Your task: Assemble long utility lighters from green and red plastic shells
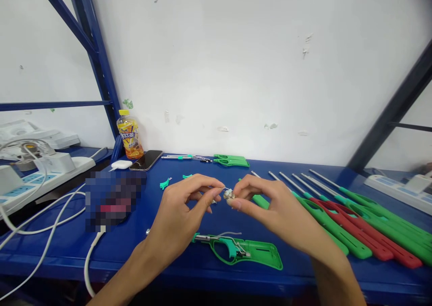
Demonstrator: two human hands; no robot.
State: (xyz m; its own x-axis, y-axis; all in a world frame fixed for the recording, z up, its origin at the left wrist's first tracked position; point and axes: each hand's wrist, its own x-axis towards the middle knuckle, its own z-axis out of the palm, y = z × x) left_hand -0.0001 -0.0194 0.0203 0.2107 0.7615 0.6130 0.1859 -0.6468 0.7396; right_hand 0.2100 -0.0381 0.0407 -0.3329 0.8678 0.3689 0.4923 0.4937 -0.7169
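Note:
Above the blue table, my left hand (182, 204) pinches the end of a thin pale wire (227, 188) between thumb and forefinger. My right hand (270, 200) closes its fingertips on a small whitish part (229, 194); the wire appears to run to it, but fine detail is too small to tell. Below both hands lies an opened green long-necked gas lighter (263, 254), its teal trigger (231, 248), metal tube and loose wires showing. Small teal trigger pieces (164, 184) rest beyond my left hand, one partly hidden by it.
Several green and red long-necked lighters (357, 229) lie fanned out at right. Metal tubes (185, 157) and green shells (232, 160) sit by the wall. A phone (146, 160), a drink bottle (130, 135), white cables (50, 234) and a power strip (50, 175) are at left.

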